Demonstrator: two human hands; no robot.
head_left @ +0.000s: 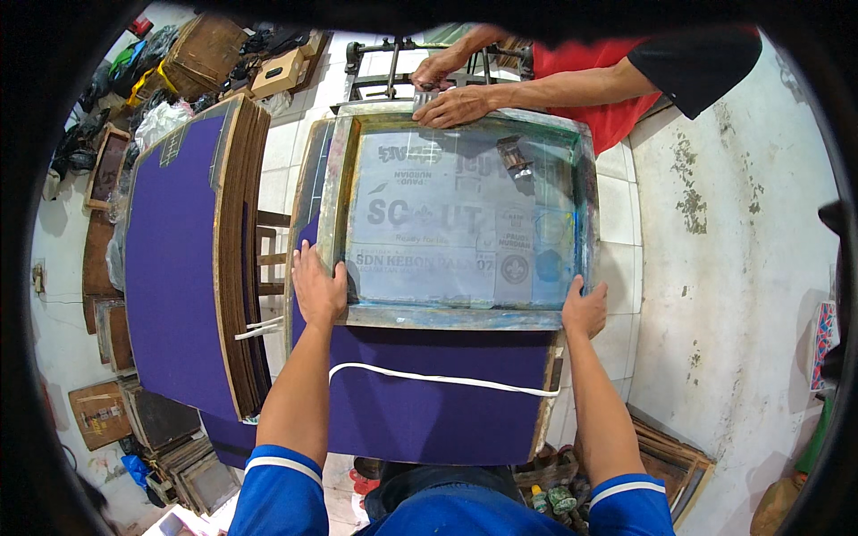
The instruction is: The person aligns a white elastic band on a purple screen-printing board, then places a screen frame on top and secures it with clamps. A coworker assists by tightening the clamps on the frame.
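Note:
A screen-printing frame (447,319) with a printed stencil on its pale mesh lies across a purple fabric-covered board (429,424). My left hand (320,288) grips the frame's left rail near the near corner, its fingers pointing up along the side. At the near right corner, my right hand (585,311) holds the outer edge with the thumb up. A dark smear of ink (516,161) shows on the mesh at the far right. A white cord (442,378) runs across the purple board, just nearer to me than the frame.
Across from me, a co-worker's hands (456,105) are at the far rail with a small clear object. A thick stack of purple-covered boards (174,259) stands at left. Wooden frames (666,456) lean by the right wall; boxes and bags (277,73) lie at the far left.

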